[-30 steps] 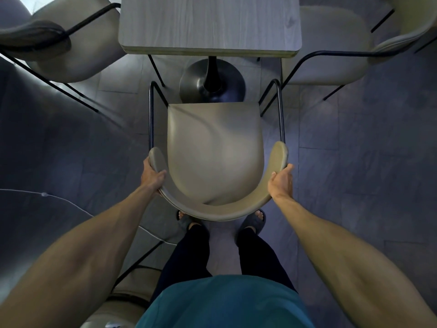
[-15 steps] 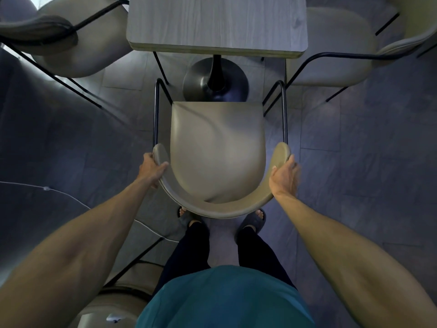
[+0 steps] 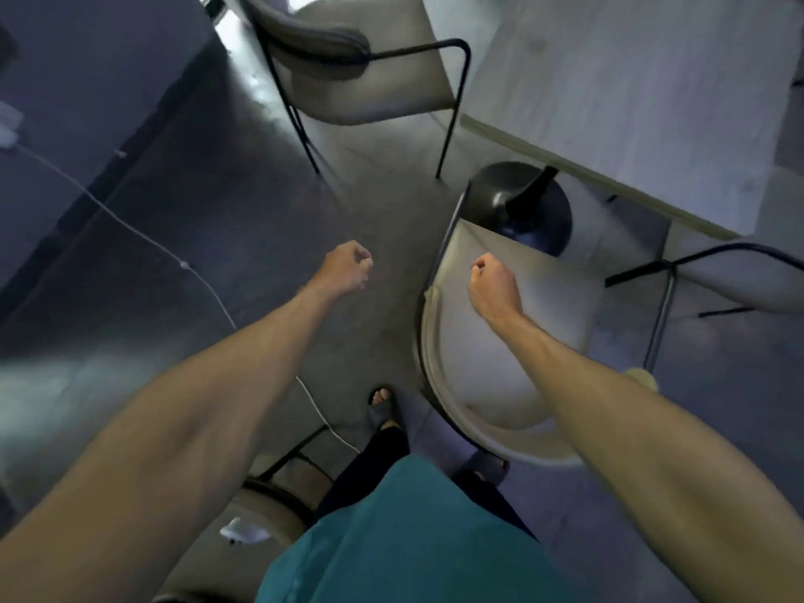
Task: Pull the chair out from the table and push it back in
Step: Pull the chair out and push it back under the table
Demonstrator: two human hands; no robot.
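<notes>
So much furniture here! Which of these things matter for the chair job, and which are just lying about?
Part of the job:
- the chair with the curved beige back
- the table it faces
- the left hand and right hand, both curled and holding nothing

Just lying about:
- the second chair beyond
- the white cable across the floor
- the third chair at the right

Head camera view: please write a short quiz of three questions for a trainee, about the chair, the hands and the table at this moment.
1. True or false: the left hand grips the chair.
2. Which thing lies under the right hand in the picture? A) chair seat B) table top C) white cable
3. Fill in: the black round base belongs to the ____.

Key: 1. False; both hands are loosely curled, holding nothing. 2. A. 3. table.
</notes>
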